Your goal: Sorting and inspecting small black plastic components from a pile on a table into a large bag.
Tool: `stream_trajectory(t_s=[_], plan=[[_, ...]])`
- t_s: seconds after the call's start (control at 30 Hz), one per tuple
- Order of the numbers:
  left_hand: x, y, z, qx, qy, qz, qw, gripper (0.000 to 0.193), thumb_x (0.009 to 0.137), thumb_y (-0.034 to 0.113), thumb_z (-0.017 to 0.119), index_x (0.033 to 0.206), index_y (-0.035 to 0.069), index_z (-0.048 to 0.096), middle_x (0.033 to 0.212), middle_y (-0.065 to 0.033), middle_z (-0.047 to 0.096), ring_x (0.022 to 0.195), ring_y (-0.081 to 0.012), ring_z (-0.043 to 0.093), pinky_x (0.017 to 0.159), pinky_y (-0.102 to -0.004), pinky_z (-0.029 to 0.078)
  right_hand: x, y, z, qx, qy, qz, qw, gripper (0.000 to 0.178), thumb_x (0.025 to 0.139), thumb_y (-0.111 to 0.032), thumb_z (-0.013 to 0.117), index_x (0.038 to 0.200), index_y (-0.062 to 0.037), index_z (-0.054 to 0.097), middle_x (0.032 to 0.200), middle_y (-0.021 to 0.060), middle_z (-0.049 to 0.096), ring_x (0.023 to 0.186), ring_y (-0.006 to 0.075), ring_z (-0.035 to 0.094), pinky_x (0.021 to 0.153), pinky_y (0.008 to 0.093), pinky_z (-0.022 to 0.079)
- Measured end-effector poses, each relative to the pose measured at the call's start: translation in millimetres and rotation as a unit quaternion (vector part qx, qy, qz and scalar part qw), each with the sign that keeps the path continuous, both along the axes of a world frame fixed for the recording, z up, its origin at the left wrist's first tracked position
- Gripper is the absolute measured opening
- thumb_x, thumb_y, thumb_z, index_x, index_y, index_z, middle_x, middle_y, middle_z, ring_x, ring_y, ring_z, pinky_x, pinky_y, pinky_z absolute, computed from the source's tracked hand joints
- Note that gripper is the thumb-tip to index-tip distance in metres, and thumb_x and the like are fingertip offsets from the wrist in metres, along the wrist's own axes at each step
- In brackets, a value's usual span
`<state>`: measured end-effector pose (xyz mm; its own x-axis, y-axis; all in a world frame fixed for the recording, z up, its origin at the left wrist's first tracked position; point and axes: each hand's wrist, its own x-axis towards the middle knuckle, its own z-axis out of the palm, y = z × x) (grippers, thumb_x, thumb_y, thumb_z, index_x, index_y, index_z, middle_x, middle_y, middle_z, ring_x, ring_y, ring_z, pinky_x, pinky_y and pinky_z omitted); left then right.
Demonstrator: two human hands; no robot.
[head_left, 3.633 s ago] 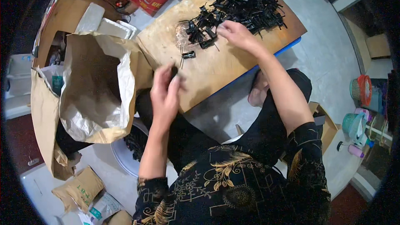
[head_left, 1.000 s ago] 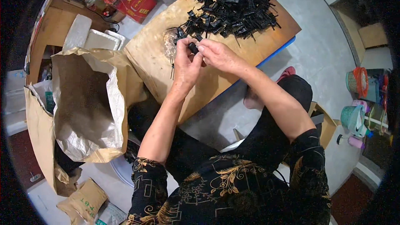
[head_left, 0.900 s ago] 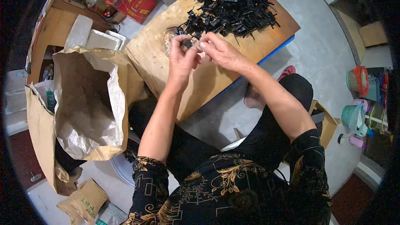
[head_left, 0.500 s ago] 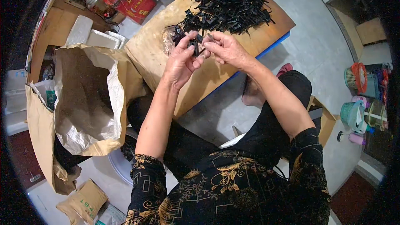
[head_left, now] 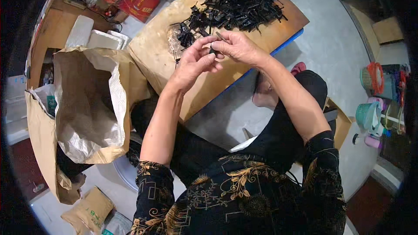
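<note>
Over the near part of a wooden board point(head_left: 161, 67), my two hands meet, fingertips almost touching. My left hand point(head_left: 194, 64) is closed around a small black plastic part point(head_left: 212, 50), most of it covered by the fingers. Pinched in my right hand point(head_left: 238, 50) is a thin, greyish, stick-like tool point(head_left: 221, 37); its working end is hidden between the hands. Just beyond them lies a small cluster of black parts point(head_left: 186, 35) beside some clear plastic film point(head_left: 174, 43). A large heap of similar black plastic parts point(head_left: 244, 2) covers the far side of the board.
A tall open paper sack point(head_left: 124, 117) with white lining stands at my left, against the board. Behind it are white foam boxes point(head_left: 104, 40) and a red carton point(head_left: 137, 0). Baskets point(head_left: 368, 115) sit at the far right. A filled brown bag point(head_left: 91, 209) lies lower left.
My left fingers have curled further in around the black part, which now shows less. The hands have drawn closer together, and the view has shifted slightly.
</note>
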<state>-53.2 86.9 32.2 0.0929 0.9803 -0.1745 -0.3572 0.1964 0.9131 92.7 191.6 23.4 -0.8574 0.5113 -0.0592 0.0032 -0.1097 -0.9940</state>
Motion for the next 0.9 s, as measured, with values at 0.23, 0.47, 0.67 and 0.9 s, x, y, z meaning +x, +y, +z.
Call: stream_trajectory(t_s=[0.23, 0.47, 0.67, 0.9], plan=[[2.6, -1.7, -6.0, 0.021, 0.144, 0.077, 0.986, 0.037, 0.088, 0.011, 0.048, 0.124, 0.006, 0.039, 0.097, -0.0080, 0.058, 0.084, -0.0146, 0.059, 0.068, -0.0257, 0.048, -13.1, -8.7, -7.5, 0.017, -0.060, -0.066, 0.996, 0.025, 0.090, -0.031, 0.048, 0.089, -0.0074, 0.053, 0.064, -0.0033, 0.049, 0.051, 0.0013, 0.041, 0.039, 0.0158, 0.028], [-3.1, -2.3, -11.3, 0.010, 0.110, 0.145, 0.983, 0.035, 0.089, 0.006, 0.044, 0.123, 0.005, 0.040, 0.090, -0.0055, 0.057, 0.079, -0.0113, 0.058, 0.064, -0.0235, 0.049, -19.6, -31.3, 6.5, -0.104, -0.084, -0.065, 0.989, 0.030, 0.093, -0.034, 0.038, 0.109, -0.0094, 0.046, 0.057, -0.0056, 0.039, 0.040, 0.0012, 0.027, 0.034, 0.0166, 0.021], [-2.1, -1.0, -9.6, 0.007, 0.115, 0.170, 0.979, 0.034, 0.089, 0.006, 0.045, 0.122, 0.005, 0.041, 0.086, -0.0046, 0.056, 0.074, -0.0102, 0.056, 0.063, -0.0228, 0.049, -29.0, -32.0, 5.8, -0.104, -0.076, -0.061, 0.990, 0.039, 0.093, -0.031, 0.039, 0.125, -0.0087, 0.037, 0.057, -0.0061, 0.037, 0.042, 0.0012, 0.028, 0.035, 0.0164, 0.022], [-7.8, -2.1, -9.3, 0.062, 0.207, 0.217, 0.952, 0.030, 0.087, 0.003, 0.046, 0.117, 0.004, 0.047, 0.087, -0.0055, 0.059, 0.077, -0.0102, 0.057, 0.062, -0.0246, 0.050, -44.1, -31.1, 6.2, -0.128, -0.051, -0.048, 0.989, 0.029, 0.094, -0.027, 0.038, 0.118, -0.0110, 0.040, 0.055, -0.0069, 0.035, 0.040, 0.0018, 0.026, 0.034, 0.0172, 0.021]])
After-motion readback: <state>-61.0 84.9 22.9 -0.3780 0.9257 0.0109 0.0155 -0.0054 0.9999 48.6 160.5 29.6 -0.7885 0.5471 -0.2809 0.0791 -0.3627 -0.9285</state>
